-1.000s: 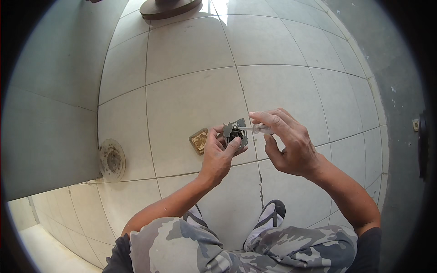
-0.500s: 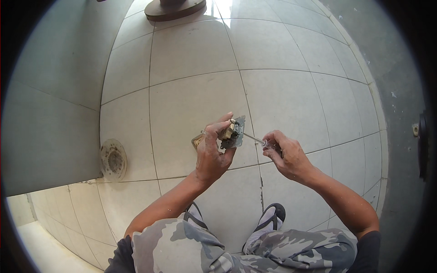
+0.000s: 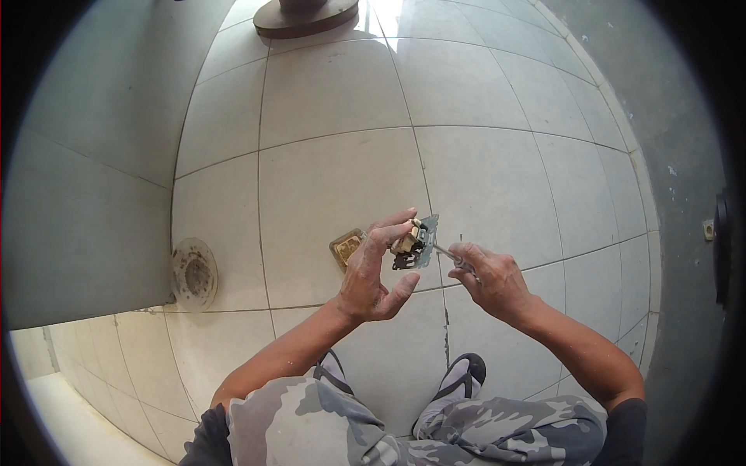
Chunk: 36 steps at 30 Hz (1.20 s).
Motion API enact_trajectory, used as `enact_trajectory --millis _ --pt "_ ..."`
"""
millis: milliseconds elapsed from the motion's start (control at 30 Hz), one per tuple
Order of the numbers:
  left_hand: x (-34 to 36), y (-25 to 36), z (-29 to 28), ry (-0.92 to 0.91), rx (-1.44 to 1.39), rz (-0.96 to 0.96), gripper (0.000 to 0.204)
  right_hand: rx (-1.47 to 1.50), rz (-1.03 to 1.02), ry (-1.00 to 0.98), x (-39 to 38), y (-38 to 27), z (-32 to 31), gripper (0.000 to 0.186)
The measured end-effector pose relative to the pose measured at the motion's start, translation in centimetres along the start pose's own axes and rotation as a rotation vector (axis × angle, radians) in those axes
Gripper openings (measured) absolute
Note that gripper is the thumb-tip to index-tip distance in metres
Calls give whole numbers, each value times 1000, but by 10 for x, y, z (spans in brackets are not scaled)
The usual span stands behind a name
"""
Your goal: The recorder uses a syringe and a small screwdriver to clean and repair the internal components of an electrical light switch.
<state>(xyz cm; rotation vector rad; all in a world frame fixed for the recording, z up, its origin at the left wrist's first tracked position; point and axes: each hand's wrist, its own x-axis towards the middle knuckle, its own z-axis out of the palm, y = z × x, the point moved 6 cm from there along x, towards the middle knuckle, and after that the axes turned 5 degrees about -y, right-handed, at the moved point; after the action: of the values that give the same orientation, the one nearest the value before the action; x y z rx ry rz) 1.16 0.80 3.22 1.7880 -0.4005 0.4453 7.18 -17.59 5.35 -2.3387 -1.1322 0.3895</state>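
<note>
My left hand (image 3: 367, 273) grips an electrical wall socket insert (image 3: 412, 242) with a cream and black body and a thin metal mounting plate. Fingers lie along its upper side, while the thumb reaches out below it. In my right hand (image 3: 499, 281) is a screwdriver (image 3: 446, 252) with a clear handle. Its thin shaft points left, with the tip at the metal plate's face. Whether the tip sits in a screw is too small to tell. A yellowish square cover frame (image 3: 346, 248) lies on the floor beyond my left hand, which partly hides it.
Large pale tiles (image 3: 334, 179) make up the floor. A stained round disc (image 3: 194, 274) leans by the grey wall (image 3: 93, 210) at left. A brown round base (image 3: 305, 21) stands at the far side. Another grey wall (image 3: 676, 155) runs along the right. My sandalled feet (image 3: 458, 380) are below.
The socket insert and both hands have moved slightly right and nearer to me. My left thumb has dropped away from the plate's lower edge, and more of the cover frame shows.
</note>
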Motion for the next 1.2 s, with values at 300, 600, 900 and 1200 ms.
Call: enact_trajectory --millis 300,600,900,1200 --pt "9 4 1 73 45 -48 51 45 -51 34 -2 7 0 39" --pt "14 13 3 44 210 66 54 239 -80 21 -1 33 8 30" --pt "3 -7 16 3 -289 -316 51 86 -104 89 0 29 0 24" --pt "-17 -49 21 2 -580 -497 46 -120 -115 81 9 3 -29 22"
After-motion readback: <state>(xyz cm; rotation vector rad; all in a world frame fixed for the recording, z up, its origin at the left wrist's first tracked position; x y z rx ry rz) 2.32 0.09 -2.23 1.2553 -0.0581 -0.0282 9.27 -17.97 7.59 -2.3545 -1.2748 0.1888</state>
